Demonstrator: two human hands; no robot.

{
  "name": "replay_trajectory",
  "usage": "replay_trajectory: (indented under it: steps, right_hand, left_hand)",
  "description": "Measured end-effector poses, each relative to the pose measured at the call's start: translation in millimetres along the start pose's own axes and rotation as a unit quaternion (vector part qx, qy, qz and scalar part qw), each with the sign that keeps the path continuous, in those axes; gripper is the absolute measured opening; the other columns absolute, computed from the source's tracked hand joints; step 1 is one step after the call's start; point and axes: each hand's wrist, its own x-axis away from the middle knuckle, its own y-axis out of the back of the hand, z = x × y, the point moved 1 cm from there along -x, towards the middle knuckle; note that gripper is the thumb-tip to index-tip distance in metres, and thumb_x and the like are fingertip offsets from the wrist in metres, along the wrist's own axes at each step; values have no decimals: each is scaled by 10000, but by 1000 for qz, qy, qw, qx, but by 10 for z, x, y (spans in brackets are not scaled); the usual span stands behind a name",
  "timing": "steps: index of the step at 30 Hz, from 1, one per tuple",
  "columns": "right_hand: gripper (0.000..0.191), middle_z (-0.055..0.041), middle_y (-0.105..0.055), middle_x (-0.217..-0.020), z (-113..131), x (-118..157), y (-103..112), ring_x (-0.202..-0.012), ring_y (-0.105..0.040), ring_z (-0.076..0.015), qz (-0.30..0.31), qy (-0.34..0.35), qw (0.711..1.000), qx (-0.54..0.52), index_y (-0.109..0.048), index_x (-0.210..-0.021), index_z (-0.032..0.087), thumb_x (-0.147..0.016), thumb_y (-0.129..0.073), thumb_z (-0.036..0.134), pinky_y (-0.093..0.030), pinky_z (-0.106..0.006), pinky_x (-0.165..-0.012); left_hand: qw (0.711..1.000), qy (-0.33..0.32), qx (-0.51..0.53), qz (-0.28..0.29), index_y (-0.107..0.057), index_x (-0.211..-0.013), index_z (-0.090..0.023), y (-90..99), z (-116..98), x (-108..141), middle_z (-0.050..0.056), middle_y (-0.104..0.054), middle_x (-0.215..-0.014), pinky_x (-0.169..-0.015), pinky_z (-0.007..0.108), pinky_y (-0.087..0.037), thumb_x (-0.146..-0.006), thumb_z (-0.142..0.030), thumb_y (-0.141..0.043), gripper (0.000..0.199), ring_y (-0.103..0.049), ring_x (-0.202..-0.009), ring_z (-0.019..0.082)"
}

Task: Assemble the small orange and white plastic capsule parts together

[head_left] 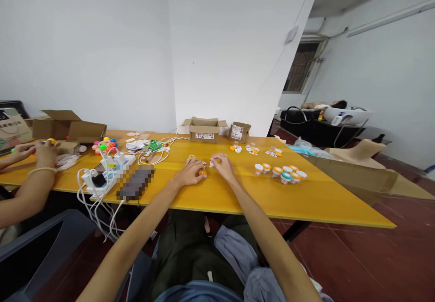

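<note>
My left hand (190,172) is low over the yellow table, its fingers curled around a small orange cap (203,173). Beside it, my right hand (223,167) has thumb and fingers pinched together at a small white piece (211,163); its exact kind is too small to make out. Another little white part (204,162) lies between the two hands. A pale ring (192,156) is just beyond my left fingers. To the right stands a group of small clear jars (277,171) with white, orange and teal lids.
Small white and orange parts (252,149) lie in piles behind my right hand. Two cardboard boxes (204,135) stand against the wall. A cabled power strip (108,175) and a blurred dark device (135,183) are at left. Further left, another person's hands (45,152) work near colourful balls (104,145).
</note>
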Motion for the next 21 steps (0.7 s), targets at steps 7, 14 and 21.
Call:
replay_trajectory:
  steps: [7, 14, 21]
  right_hand:
    - [148, -38, -731, -894, -31, 4, -8, -902, -640, -234, 0, -2, 1000, 27, -674, -691, 246, -820, -601, 245, -459, -395, -878]
    - [145, -42, -715, -910, 1, 35, -20, -909, -624, -224, 32, 26, 992, 123, -696, -724, 249, -829, -612, 194, -445, -418, -922]
    - [150, -70, -684, -987, 46, 92, -25, -978, -580, -235, 77, 54, 966, 242, -718, -766, 253, -848, -623, 172, -458, -401, -908]
  left_hand:
    - [1000, 10, 13, 24, -671, -917, -244, 6, 2, -1, 45, -670, -962, -960, 442, -340, -854, -395, -629, 169, -508, -1022, 265]
    - [999, -2, 23, 32, -687, -941, -240, 13, -21, -9, 56, -676, -992, -986, 452, -340, -856, -366, -615, 169, -510, -1061, 270]
    - [1000, 4, 22, 17, -655, -1007, -257, 9, -13, 6, 48, -676, -1013, -982, 450, -368, -842, -330, -592, 191, -516, -1057, 267]
